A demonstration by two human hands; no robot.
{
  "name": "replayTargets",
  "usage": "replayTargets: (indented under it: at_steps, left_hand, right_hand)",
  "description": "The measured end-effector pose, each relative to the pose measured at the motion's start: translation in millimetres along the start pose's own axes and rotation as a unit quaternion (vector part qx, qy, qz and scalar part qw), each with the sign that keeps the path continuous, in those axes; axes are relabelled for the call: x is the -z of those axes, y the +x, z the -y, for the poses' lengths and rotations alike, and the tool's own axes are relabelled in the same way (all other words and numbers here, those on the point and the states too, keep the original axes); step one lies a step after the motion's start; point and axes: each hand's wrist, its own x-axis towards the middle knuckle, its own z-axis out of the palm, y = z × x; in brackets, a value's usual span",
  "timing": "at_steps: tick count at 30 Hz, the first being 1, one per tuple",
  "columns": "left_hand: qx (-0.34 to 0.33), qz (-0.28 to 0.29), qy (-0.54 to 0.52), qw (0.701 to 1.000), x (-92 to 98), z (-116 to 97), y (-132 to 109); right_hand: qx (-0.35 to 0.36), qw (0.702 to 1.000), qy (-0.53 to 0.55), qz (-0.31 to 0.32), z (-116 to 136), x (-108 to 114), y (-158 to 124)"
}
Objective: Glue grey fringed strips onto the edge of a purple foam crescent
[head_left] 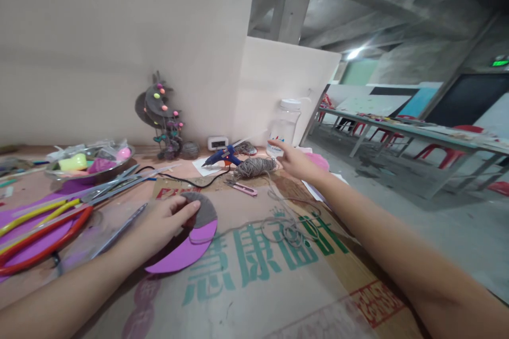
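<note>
My left hand [169, 220] pinches the upper end of a purple crescent cutout [186, 250] between thumb and fingers. Grey yarn wrapping [203, 211] covers that end, and the rest is bare purple. A loose strand of grey yarn [286, 228] runs from the crescent across the cardboard and lies in loops. Beyond it rests a grey yarn ball [254, 168]. My right hand [294, 161] reaches out just right of the ball, in front of the clear bottle [285, 122]. Its index finger is stretched out, apart from the thumb; the other fingers are partly hidden.
A blue glue gun [220, 157], pink thread snips [242, 188] and a small digital timer [218, 143] lie near the ball. Scissors [47, 222], a pen [121, 230] and a metal bowl [51, 172] are at left. A yarn-wrapped moon ornament [159, 108] stands by the white partition [119, 37].
</note>
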Motion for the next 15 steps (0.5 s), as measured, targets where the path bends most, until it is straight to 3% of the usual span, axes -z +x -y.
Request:
replayTargets:
  at_steps: [3, 6, 9, 15]
  left_hand:
    - [0.009, 0.001, -0.002, 1.000, -0.1, 1.9, 0.9]
    - [0.006, 0.014, 0.003, 1.000, 0.4, 6.0, 2.8]
    - [0.006, 0.018, 0.003, 1.000, 1.2, 7.7, 3.4]
    - [0.010, 0.017, -0.032, 0.999, 0.9, 3.4, 2.2]
  right_hand:
    - [0.007, 0.999, -0.018, 0.035, -11.8, -40.1, -2.1]
    - [0.019, 0.998, -0.034, 0.054, -14.5, -51.6, -4.2]
    - [0.011, 0.996, -0.059, 0.065, -19.4, -37.4, -1.1]
    - [-0.092, 0.984, -0.144, 0.045, -42.7, 4.5, 2.1]
